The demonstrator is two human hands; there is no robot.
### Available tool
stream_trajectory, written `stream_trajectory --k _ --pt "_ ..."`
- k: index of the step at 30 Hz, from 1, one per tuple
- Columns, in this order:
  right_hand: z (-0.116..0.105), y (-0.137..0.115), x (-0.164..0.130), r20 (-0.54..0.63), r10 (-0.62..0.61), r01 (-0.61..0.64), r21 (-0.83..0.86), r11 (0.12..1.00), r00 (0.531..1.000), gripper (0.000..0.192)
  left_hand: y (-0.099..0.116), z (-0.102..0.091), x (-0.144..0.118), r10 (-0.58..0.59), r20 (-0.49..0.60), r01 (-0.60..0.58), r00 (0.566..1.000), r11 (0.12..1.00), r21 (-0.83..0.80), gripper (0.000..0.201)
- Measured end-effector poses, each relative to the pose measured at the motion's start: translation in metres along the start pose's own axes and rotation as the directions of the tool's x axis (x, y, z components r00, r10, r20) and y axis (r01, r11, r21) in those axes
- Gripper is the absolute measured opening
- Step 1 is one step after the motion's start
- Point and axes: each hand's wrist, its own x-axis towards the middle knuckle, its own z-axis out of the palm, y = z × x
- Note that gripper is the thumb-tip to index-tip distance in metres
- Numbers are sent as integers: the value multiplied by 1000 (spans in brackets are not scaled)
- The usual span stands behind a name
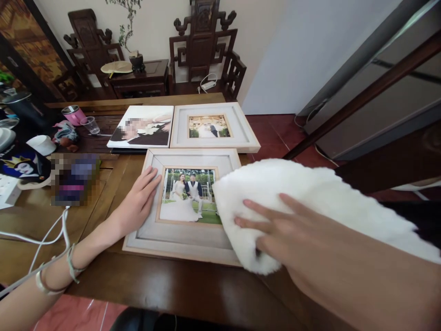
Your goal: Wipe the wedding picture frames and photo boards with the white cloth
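A pale wooden picture frame lies face up on the table, holding a photo of a couple seated outdoors. My left hand rests against its left side, fingers stretched over the border and thumb hidden. Over the frame's right side is a fluffy white cloth. My right hand is closed on this cloth, some fingers spread across its top and others curled into a fold. The cloth covers the right border and a little of the photo's edge. A bracelet and a tied cord circle my left wrist.
Behind lie a second framed photo and a white photo panel. To the left are a blurred-out phone-like object, white cables, a pink mug and a clear cup. Carved chairs stand beyond the table.
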Motion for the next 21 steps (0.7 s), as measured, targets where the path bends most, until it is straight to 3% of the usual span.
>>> stream_trajectory --k 4,7,9,13,15,17,19,21 --pt "-3 24 33 136 120 -116 -40 992 983 32 -1 0 -1 4 3 -4 1000 1000 0 45" --pt "-10 42 57 222 159 -136 -115 984 962 38 -1 1 -1 -7 2 7 1000 1000 -3 45" --pt "-14 52 71 213 187 -154 -163 975 959 43 0 1 -1 -17 -4 17 1000 1000 -11 45" --pt "-18 56 101 83 230 -211 -187 959 970 58 5 0 -1 -43 -21 42 999 999 -34 45" --pt "-17 49 118 12 152 -148 -177 973 988 65 8 -1 0 -49 -23 48 999 998 -43 45" --pt "-15 38 138 -22 1 -5 -184 983 1000 68 10 -2 2 -56 -18 55 998 997 -52 45" --pt "-11 26 159 11 -146 145 -200 969 989 65 12 -4 4 -67 -8 66 998 996 -67 44" --pt "-7 15 178 62 -212 220 -209 953 975 61 14 -5 6 -71 -4 71 997 994 -80 44"
